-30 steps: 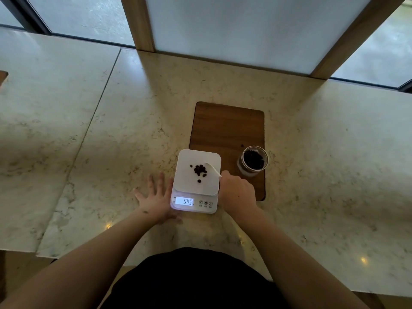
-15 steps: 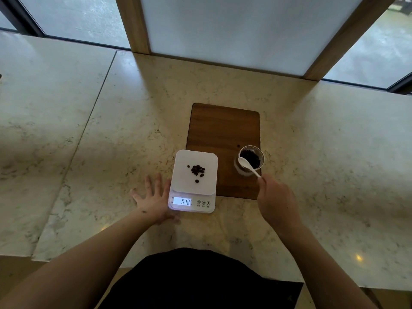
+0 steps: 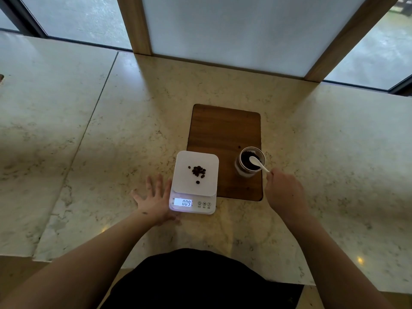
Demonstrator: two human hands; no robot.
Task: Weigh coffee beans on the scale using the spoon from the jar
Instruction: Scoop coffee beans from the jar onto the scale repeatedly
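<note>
**Spoon over the jar, beans on the scale**

The right hand point(image 3: 284, 192) has its grip closed on the white spoon point(image 3: 258, 163), whose bowl sits over the open jar point(image 3: 250, 162) on the wooden board point(image 3: 223, 134). The left hand point(image 3: 153, 200) lies flat and open on the desk point(image 3: 89, 152), touching the scale point(image 3: 194, 182). A small heap of coffee beans point(image 3: 198, 171) rests on its platform.

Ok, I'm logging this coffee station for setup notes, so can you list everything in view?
scale: one, white, on the counter, lit display facing the person
coffee beans: small pile, dark brown, on the scale platform
jar: one, clear, holding dark beans, on the board's near right corner
spoon: one, white, bowl in the jar
wooden board: one, dark brown, behind the scale
counter: marble, beige
left hand: flat, beside the scale
right hand: gripping the spoon handle
</note>
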